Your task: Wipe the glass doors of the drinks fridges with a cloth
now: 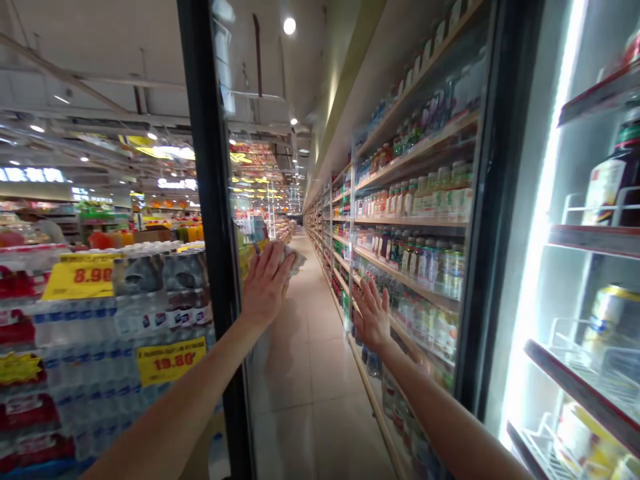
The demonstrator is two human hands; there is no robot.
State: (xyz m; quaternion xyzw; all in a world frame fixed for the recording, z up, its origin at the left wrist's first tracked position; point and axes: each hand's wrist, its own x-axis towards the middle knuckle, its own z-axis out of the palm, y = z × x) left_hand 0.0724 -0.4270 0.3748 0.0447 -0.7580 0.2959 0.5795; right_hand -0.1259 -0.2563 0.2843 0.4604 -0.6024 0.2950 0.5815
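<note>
A greyish cloth (294, 259) lies under my left hand (267, 280), which presses it to the glass of an open cooler door (207, 173). The fingers are stretched over the cloth, and its far edge sticks out past the fingertips. Further right, my right hand (373, 315) is raised with spread fingers and holds nothing. Its palm faces the same glass pane and appears to rest on it. Through the pane I see shelves of bottled drinks (410, 200) along an aisle.
To the right is the lit cooler interior, with wire-railed shelves (593, 240), a dark bottle (617, 177) and a can (607, 313). On the left stand stacked packs of bottled water (85, 360) with yellow price signs (173, 360). A tiled floor (300, 373) runs down the aisle.
</note>
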